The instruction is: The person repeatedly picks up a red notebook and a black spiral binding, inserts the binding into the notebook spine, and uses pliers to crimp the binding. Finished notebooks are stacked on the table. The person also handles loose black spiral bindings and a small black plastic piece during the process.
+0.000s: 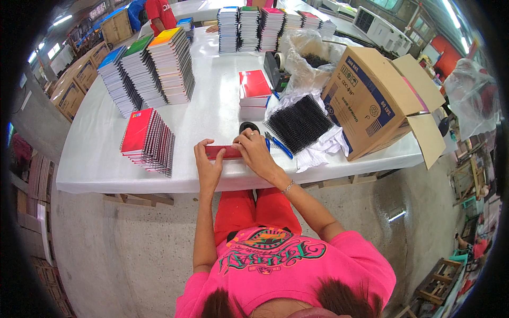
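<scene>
A red-covered notebook [228, 153] is held near the front edge of the table, seen foreshortened. My left hand [208, 165] grips its left end, thumb on the near side and fingers on the far side. My right hand [256, 152] is closed at its right end, fingertips bent together over the edge; what they pinch there is too small to make out. Just beyond the right hand lies a round black object [248, 126]. Blue-handled pliers [280, 146] lie to its right, beside a pile of black spiral binding coils [299, 123] on white cloth or paper.
A stack of red spiral notebooks [146, 140] stands at left, with taller blue, green and yellow stacks [170, 63] behind. Red-covered books [255, 85] lie ahead, near a tape dispenser [275, 70]. An open carton [366, 100] stands at right. Another person [160, 16] is across the table.
</scene>
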{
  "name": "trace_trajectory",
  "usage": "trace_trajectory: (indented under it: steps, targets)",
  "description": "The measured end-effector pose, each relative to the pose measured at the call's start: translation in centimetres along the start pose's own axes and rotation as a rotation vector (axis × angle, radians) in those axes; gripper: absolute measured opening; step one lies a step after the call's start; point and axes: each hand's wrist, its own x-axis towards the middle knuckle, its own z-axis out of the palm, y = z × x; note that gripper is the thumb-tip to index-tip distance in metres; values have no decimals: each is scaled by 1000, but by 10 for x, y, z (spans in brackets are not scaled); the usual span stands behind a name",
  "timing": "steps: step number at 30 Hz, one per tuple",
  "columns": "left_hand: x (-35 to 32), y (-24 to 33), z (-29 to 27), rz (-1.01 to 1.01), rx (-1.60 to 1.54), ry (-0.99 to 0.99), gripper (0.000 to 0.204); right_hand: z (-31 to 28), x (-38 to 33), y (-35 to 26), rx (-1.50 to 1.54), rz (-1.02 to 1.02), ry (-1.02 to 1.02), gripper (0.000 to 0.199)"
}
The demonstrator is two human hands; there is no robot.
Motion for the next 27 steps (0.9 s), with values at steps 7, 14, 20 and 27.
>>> trace_trajectory:
  steps: [7, 14, 20, 27]
  targets:
    - [-1, -9, 4, 54, 12, -15, 56, 0, 0, -1, -44, -16, -22, 11]
    - [8, -37, -25, -6, -172, -50, 54, -27, 24, 49, 7, 90, -178, 22]
    - [18, -41, -45, -96, -344, -158, 55, -42, 26, 100, 23, 221, -660, 58]
    - [25, -59, -36, 31, -309, -226, 68, -28, 32, 100, 17, 144, -696, 67]
